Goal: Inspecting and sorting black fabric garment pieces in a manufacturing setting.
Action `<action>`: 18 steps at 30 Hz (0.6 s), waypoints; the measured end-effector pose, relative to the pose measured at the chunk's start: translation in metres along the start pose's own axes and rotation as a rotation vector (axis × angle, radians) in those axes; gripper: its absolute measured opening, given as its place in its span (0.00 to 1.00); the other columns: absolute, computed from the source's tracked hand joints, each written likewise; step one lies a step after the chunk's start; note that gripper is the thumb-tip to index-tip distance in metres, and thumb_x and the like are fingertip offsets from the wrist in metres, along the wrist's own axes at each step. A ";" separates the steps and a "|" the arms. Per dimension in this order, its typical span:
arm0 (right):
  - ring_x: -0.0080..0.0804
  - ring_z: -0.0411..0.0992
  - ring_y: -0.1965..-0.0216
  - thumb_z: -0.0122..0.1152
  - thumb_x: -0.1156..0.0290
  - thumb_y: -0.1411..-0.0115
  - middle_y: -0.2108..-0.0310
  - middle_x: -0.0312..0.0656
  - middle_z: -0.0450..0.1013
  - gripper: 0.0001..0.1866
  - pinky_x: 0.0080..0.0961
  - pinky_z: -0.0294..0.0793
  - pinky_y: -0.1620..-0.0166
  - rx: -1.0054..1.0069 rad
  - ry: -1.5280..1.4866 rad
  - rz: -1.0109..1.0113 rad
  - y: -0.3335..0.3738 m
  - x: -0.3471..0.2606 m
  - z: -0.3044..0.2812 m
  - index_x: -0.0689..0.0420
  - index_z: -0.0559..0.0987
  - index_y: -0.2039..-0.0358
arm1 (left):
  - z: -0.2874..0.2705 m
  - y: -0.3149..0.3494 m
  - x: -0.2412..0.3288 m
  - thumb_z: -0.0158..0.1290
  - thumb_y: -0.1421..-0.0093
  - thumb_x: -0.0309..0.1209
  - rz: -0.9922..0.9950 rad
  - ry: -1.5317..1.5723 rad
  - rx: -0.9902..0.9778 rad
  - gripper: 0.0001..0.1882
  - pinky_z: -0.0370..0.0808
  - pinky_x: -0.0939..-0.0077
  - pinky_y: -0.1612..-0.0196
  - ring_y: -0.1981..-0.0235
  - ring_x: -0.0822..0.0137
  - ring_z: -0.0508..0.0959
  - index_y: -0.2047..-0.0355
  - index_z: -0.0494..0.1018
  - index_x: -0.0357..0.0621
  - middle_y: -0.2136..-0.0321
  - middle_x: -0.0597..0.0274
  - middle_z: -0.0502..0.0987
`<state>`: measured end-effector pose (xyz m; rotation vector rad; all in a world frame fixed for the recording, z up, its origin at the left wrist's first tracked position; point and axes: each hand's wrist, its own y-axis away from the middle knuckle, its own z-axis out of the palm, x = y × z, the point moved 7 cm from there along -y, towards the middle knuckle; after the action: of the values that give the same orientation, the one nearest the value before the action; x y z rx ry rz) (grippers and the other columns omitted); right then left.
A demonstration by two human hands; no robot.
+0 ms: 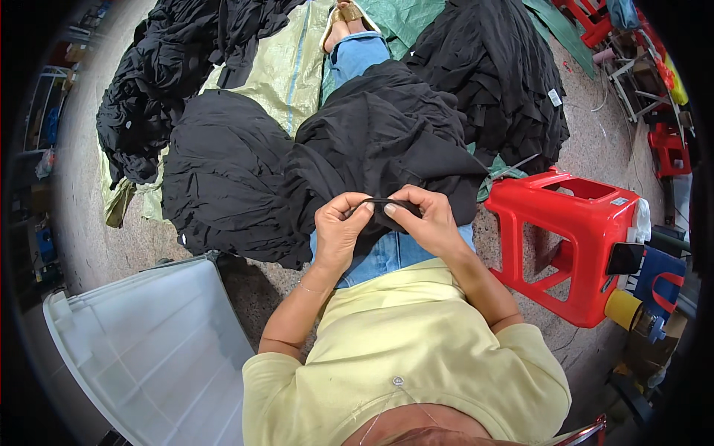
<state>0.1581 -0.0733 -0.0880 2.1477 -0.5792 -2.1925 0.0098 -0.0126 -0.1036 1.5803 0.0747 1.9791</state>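
Note:
Black cloth (387,134) lies in folds over my lap and legs. My left hand (341,227) pinches a narrow black edge of it between thumb and fingertips. A short way to its right, my right hand (428,223) pinches the same edge, thumb on top. The strip between them is drawn level above my lap. At my left knee a rounded heap of black cloth (223,171) touches the piece in my lap.
More black garments (498,74) are piled at the far right, with another pile (149,97) far left, near a pale woven sheet (290,67). A red plastic stool (520,193) stands right, with a phone (625,259) by its edge. A translucent bin (156,342) is at my left.

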 end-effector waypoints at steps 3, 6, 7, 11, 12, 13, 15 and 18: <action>0.25 0.74 0.71 0.64 0.78 0.44 0.72 0.41 0.76 0.06 0.22 0.72 0.66 -0.001 0.104 -0.302 0.010 -0.027 0.007 0.65 0.80 0.66 | -0.016 -0.011 -0.015 0.56 0.33 0.40 -0.089 0.006 -0.123 0.15 0.61 0.91 0.73 0.75 0.85 0.69 0.65 0.79 0.38 0.75 0.75 0.75; 0.44 0.76 0.70 0.66 0.79 0.49 0.71 0.43 0.75 0.08 0.34 0.73 0.67 -0.049 0.321 -0.501 0.023 -0.047 0.025 0.59 0.80 0.67 | -0.024 -0.010 -0.037 0.39 0.29 0.56 -0.505 -0.072 -0.275 0.32 0.68 0.83 0.68 0.72 0.79 0.74 0.66 0.78 0.40 0.73 0.68 0.78; 0.43 0.76 0.70 0.66 0.79 0.50 0.71 0.43 0.74 0.08 0.35 0.73 0.66 -0.053 0.390 -0.560 0.026 -0.048 0.031 0.58 0.80 0.67 | -0.021 -0.011 -0.029 0.42 0.28 0.52 -0.531 -0.157 -0.399 0.29 0.69 0.83 0.68 0.73 0.80 0.74 0.68 0.79 0.40 0.74 0.69 0.78; 0.41 0.75 0.67 0.65 0.78 0.51 0.69 0.42 0.73 0.11 0.35 0.72 0.64 -0.053 0.534 -0.681 0.032 -0.046 0.041 0.58 0.79 0.65 | 0.004 -0.012 -0.008 0.52 0.30 0.32 -0.354 -0.253 -0.538 0.12 0.69 0.86 0.68 0.71 0.84 0.71 0.67 0.79 0.37 0.72 0.72 0.77; 0.41 0.75 0.67 0.65 0.78 0.50 0.68 0.42 0.73 0.11 0.35 0.72 0.64 -0.053 0.565 -0.695 0.033 -0.046 0.043 0.58 0.78 0.64 | 0.005 -0.016 -0.001 0.53 0.32 0.30 -0.249 -0.230 -0.465 0.10 0.69 0.86 0.67 0.71 0.84 0.71 0.66 0.79 0.36 0.72 0.73 0.77; 0.40 0.75 0.68 0.63 0.78 0.49 0.67 0.42 0.73 0.11 0.35 0.71 0.65 -0.058 0.586 -0.717 0.033 -0.050 0.044 0.59 0.78 0.63 | 0.006 -0.018 0.008 0.55 0.33 0.27 -0.145 -0.207 -0.390 0.07 0.70 0.86 0.67 0.70 0.85 0.71 0.66 0.79 0.35 0.71 0.73 0.77; 0.40 0.74 0.69 0.63 0.79 0.49 0.68 0.42 0.72 0.11 0.35 0.71 0.65 -0.056 0.629 -0.699 0.030 -0.046 0.044 0.59 0.77 0.63 | 0.012 -0.019 0.017 0.55 0.34 0.26 -0.054 -0.086 -0.217 0.06 0.69 0.87 0.66 0.70 0.85 0.71 0.64 0.78 0.35 0.70 0.74 0.77; 0.44 0.75 0.68 0.62 0.84 0.53 0.69 0.45 0.73 0.14 0.34 0.73 0.65 0.001 0.635 -0.680 0.028 -0.053 0.036 0.61 0.77 0.64 | 0.020 -0.021 0.027 0.56 0.34 0.26 0.071 0.150 -0.064 0.06 0.70 0.87 0.64 0.70 0.84 0.71 0.63 0.78 0.35 0.70 0.73 0.77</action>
<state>0.1187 -0.0765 -0.0297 3.1358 0.2189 -1.4787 0.0335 0.0109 -0.0825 1.4113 0.0151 2.1314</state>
